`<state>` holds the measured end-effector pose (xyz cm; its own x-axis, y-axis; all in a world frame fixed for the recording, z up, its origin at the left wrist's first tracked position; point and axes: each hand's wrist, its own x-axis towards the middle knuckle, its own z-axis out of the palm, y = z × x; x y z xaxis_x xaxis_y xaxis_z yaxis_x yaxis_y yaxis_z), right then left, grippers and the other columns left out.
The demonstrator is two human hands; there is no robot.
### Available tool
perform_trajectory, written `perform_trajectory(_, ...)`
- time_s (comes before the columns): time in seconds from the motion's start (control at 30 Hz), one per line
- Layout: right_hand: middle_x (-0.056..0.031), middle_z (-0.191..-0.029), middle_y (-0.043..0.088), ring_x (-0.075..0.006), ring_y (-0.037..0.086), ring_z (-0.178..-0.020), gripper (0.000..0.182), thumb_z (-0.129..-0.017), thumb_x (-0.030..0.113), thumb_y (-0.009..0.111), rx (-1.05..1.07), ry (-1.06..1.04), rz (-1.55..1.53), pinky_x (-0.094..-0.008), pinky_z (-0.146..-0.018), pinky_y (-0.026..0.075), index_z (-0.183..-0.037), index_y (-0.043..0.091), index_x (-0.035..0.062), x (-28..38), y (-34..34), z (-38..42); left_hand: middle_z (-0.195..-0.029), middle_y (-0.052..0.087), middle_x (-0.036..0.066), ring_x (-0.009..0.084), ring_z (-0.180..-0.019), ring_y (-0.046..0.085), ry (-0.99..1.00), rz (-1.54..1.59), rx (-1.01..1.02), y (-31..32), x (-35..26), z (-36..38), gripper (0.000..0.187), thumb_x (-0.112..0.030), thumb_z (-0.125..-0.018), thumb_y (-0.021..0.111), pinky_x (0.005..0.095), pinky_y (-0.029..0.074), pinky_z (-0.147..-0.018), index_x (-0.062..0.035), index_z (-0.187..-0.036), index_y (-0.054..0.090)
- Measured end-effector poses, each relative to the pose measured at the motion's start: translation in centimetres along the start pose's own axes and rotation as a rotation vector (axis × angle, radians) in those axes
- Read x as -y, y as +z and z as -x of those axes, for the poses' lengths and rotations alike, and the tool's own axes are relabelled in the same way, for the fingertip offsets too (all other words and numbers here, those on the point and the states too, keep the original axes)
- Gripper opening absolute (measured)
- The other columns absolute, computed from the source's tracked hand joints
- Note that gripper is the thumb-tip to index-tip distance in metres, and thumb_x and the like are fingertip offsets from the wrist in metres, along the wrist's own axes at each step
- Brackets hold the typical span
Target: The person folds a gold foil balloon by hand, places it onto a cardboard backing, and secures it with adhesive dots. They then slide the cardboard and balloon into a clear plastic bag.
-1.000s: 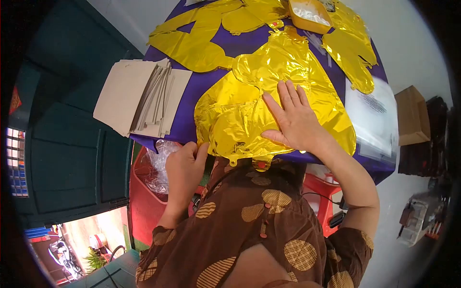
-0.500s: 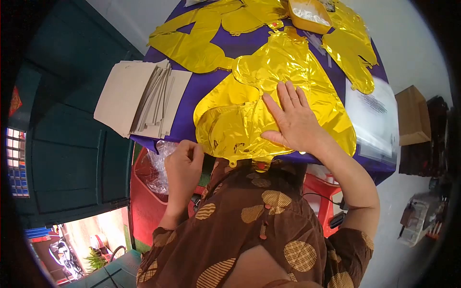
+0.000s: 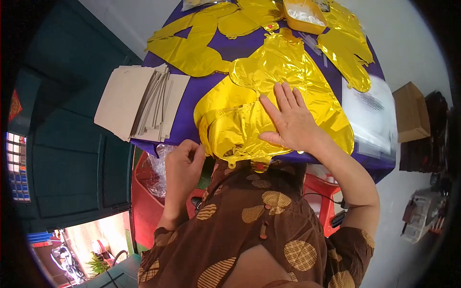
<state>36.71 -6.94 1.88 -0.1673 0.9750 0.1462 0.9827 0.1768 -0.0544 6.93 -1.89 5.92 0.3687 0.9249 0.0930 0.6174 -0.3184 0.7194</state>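
Flat gold foil balloons (image 3: 288, 62) lie in a pile at the near side of the table. My right hand (image 3: 293, 126) rests on them palm down, fingers spread. At their lower left edge my left hand (image 3: 182, 162) is closed in a pinch, thumb against the curled fingers, with the foil edge at its fingertips; the exact grip is partly hidden. Beside that hand the foil is creased and bulges up. A tab with a red mark (image 3: 260, 166) hangs over the table's front edge.
A stack of cardboard sheets (image 3: 126, 98) lies at the left on the purple cloth (image 3: 181, 103). More gold balloons (image 3: 189, 50) and a yellow tray (image 3: 307, 26) of white pieces are farther back. Clear plastic packs (image 3: 370, 115) lie right. Below left stands a red bin (image 3: 149, 192) with clear plastic.
The foil near my left hand has buckled and risen slightly, its edge now closer to the fingertips. My right hand stays flat on the pile. The view has shifted a little.
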Motion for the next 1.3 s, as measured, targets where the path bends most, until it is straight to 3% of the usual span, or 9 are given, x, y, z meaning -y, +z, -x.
perform_trajectory(0.17, -0.0367, -0.152, 0.028, -0.0514, 0.022, -0.145, 0.089, -0.088, 0.067, 0.053, -0.008, 0.003, -0.001, -0.0583, -0.118, 0.018, -0.151, 0.036, 0.0061, 0.0, 0.0, 0.1, -0.075, 0.065, 0.017, 0.0212, -0.063, 0.065, 0.172, -0.069, -0.211, 0.9, 1.4, -0.5, 0.008, -0.004, -0.089, 0.063, 0.0325, 0.047, -0.058, 0.0029, -0.093, 0.064)
perform_trajectory(0.27, -0.0365, -0.152, 0.029, -0.0514, 0.023, -0.145, 0.090, -0.088, 0.067, 0.054, -0.012, 0.002, 0.007, -0.0583, -0.118, 0.019, -0.152, 0.035, 0.0061, 0.1, 0.0, 0.0, -0.072, 0.065, 0.016, 0.0210, -0.063, 0.064, 0.243, 0.024, -0.143, 1.1, 1.4, -1.4, 0.009, -0.005, -0.091, 0.062, 0.0322, 0.048, -0.059, 0.0033, -0.095, 0.064)
perform_trajectory(0.37, -0.0366, -0.152, 0.029, -0.0515, 0.023, -0.144, 0.089, -0.088, 0.066, 0.054, -0.025, -0.001, 0.008, -0.0584, -0.117, 0.019, -0.152, 0.035, 0.0061, 0.1, 0.0, 0.0, -0.072, 0.065, 0.013, 0.0174, -0.061, 0.061, 0.038, 0.145, -0.101, 1.4, 0.1, -2.0, 0.011, -0.008, -0.092, 0.064, 0.0317, 0.047, -0.058, 0.0027, -0.094, 0.065)
perform_trajectory(0.57, -0.0366, -0.151, 0.029, -0.0514, 0.024, -0.144, 0.089, -0.088, 0.066, 0.054, -0.034, -0.001, 0.004, -0.0585, -0.117, 0.020, -0.151, 0.036, 0.0059, 0.0, 0.2, 0.1, -0.068, 0.063, 0.008, 0.0124, -0.058, 0.056, 0.008, 0.090, -0.252, 1.7, -0.3, -2.6, 0.019, -0.015, -0.091, 0.071, 0.0292, 0.044, -0.054, 0.0010, -0.100, 0.066)
perform_trajectory(0.67, -0.0366, -0.151, 0.029, -0.0514, 0.024, -0.144, 0.089, -0.089, 0.066, 0.054, -0.041, -0.004, 0.002, -0.0585, -0.117, 0.020, -0.151, 0.036, 0.0058, 0.1, 0.1, 0.1, -0.066, 0.062, 0.008, 0.0155, -0.057, 0.057, -0.033, 0.201, -0.109, 1.7, 1.0, -3.0, 0.024, -0.016, -0.088, 0.073, 0.0308, 0.045, -0.055, 0.0001, -0.104, 0.065)
perform_trajectory(0.87, -0.0371, -0.151, 0.029, -0.0515, 0.023, -0.144, 0.089, -0.089, 0.066, 0.053, -0.045, -0.006, -0.003, -0.0581, -0.117, 0.020, -0.151, 0.036, 0.0053, 0.0, 0.1, 0.1, -0.065, 0.059, 0.011, 0.0219, -0.055, 0.056, 0.002, -0.043, -0.034, 1.7, 1.6, -4.7, 0.023, -0.015, -0.084, 0.073, 0.0361, 0.045, -0.055, 0.0011, -0.098, 0.066)
perform_trajectory(0.97, -0.0373, -0.152, 0.029, -0.0515, 0.023, -0.145, 0.089, -0.089, 0.067, 0.052, -0.032, -0.003, -0.004, -0.0579, -0.118, 0.019, -0.151, 0.036, 0.0053, 0.0, 0.1, 0.1, -0.063, 0.053, -0.001, 0.0050, -0.057, 0.048, 0.014, -0.068, -0.010, 1.6, 2.2, -5.2, 0.013, -0.010, -0.089, 0.069, 0.0252, 0.039, -0.052, 0.0020, -0.086, 0.063)
perform_trajectory(1.17, -0.0372, -0.152, 0.028, -0.0514, 0.021, -0.145, 0.089, -0.090, 0.067, 0.051, 0.002, 0.004, -0.003, -0.0579, -0.118, 0.018, -0.152, 0.035, 0.0055, 0.1, -0.1, 0.0, -0.056, 0.050, 0.000, 0.0075, -0.056, 0.050, -0.119, 0.261, 0.115, -0.4, 0.8, -6.2, 0.023, -0.013, -0.088, 0.067, 0.0275, 0.042, -0.052, 0.0001, -0.072, 0.058)
perform_trajectory(1.3, -0.0367, -0.152, 0.029, -0.0512, 0.021, -0.145, 0.089, -0.089, 0.067, 0.051, -0.003, 0.004, -0.002, -0.0578, -0.118, 0.019, -0.152, 0.036, 0.0057, 0.1, -0.2, 0.0, -0.070, 0.055, -0.007, 0.0018, -0.064, 0.047, -0.078, 0.490, 0.290, -0.8, -0.3, -6.9, 0.017, -0.012, -0.090, 0.064, 0.0203, 0.036, -0.058, -0.0039, -0.076, 0.059)
